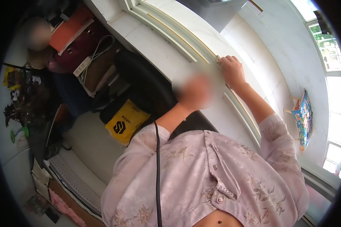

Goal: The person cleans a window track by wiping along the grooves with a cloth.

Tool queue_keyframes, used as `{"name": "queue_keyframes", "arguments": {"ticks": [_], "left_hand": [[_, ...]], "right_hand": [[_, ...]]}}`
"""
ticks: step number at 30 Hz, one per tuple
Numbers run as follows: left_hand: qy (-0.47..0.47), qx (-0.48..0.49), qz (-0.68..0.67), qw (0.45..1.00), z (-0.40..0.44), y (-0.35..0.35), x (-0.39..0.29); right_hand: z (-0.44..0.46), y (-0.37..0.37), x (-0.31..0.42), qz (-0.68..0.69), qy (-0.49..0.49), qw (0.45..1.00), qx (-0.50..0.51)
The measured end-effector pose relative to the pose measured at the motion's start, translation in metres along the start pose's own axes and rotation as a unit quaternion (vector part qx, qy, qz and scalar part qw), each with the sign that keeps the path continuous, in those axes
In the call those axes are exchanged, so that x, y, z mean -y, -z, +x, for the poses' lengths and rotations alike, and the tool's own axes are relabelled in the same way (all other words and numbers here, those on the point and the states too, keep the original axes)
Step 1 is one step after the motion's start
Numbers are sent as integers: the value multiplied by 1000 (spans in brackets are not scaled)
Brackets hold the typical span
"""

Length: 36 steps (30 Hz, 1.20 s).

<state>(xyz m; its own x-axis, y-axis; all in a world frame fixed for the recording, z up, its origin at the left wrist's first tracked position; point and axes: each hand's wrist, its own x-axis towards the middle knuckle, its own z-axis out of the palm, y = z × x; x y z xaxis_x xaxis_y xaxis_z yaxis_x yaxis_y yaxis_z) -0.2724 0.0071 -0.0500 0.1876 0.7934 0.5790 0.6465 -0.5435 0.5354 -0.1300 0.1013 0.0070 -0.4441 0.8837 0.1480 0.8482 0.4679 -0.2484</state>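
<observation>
My right hand (pixel 232 70) is closed at the pale sliding-window track (pixel 178 32), its fingers bent over the rail. A small beige bit (pixel 218 58) shows at its fingertips, too little of it to name. My left hand (pixel 196 90) is over the white sill (pixel 149 41), beside the track and lower than the right. A round blur covers its fingers, so whether it holds anything is hidden. Both forearms reach forward from the sleeves of a pale pink floral shirt (pixel 185 166).
Left of the sill are a black padded seat (pixel 144 70), a yellow bag with a black logo (pixel 127 121), a white power strip (pixel 82 66) and an orange box (pixel 72 30). Beyond the track stand a grey container (pixel 216 11) and a colourful patterned fabric item (pixel 304 119).
</observation>
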Motion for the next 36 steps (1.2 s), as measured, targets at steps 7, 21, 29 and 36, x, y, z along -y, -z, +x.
{"name": "queue_keyframes", "arguments": {"ticks": [7,21,29,36], "left_hand": [[-29,-29,-29,999,4,9,1],[-6,-24,-47,999,2,5,1],[31,-59,-7,998,0,11,0],[41,-43,-6,998,3,14,-5]], "right_hand": [[132,-46,52,-18,111,992,-58],[167,-55,69,-20,111,992,-53],[103,-28,34,-34,70,997,12],[194,-72,66,-71,153,983,-77]]}}
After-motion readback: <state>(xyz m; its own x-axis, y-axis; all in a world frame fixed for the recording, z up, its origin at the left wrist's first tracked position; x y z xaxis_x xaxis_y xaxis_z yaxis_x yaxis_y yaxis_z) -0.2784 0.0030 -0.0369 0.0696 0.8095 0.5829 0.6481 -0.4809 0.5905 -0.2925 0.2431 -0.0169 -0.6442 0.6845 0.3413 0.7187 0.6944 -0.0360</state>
